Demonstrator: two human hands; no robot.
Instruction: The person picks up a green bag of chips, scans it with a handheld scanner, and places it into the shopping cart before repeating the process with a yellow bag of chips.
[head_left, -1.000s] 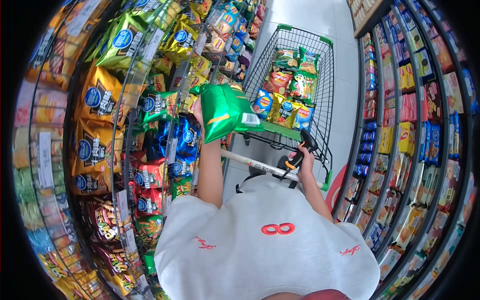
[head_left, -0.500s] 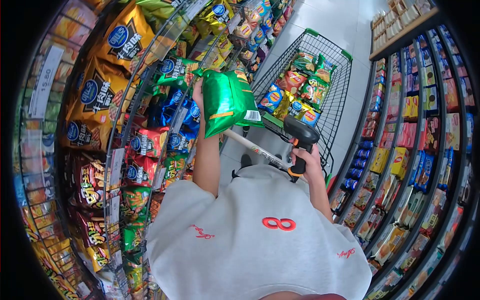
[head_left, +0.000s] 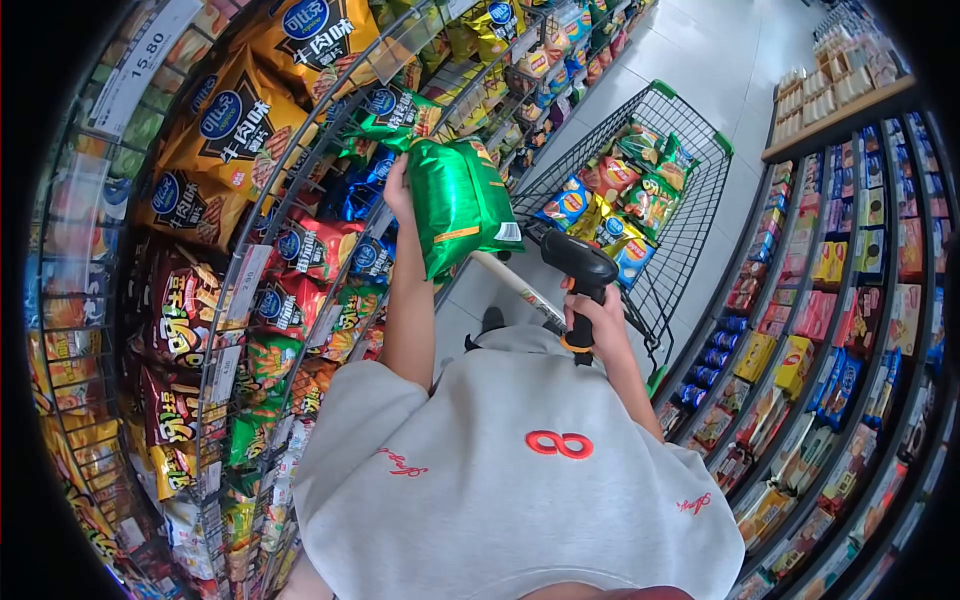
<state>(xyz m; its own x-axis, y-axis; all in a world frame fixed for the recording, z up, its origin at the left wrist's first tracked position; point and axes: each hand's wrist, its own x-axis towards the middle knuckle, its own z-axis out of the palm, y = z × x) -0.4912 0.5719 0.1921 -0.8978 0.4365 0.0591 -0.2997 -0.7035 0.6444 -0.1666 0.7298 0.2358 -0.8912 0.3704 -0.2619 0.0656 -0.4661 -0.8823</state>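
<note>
Green bag (head_left: 455,205) — shiny, puffed — gripped by left fingers (head_left: 398,182); right fingers (head_left: 600,310) clasp scanner (head_left: 583,262).

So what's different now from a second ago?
Your right hand has lifted the scanner and swung its head left, toward the green bag. The view has turned too, so the cart sits further right in it. Nothing was grabbed or released: your left hand still holds the bag.

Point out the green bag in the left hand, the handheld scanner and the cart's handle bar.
Green bag (head_left: 450,205): head view, shiny green side.
Handheld scanner (head_left: 580,259): head view, black head.
Handle bar (head_left: 514,286): head view, pale bare stretch.
</note>
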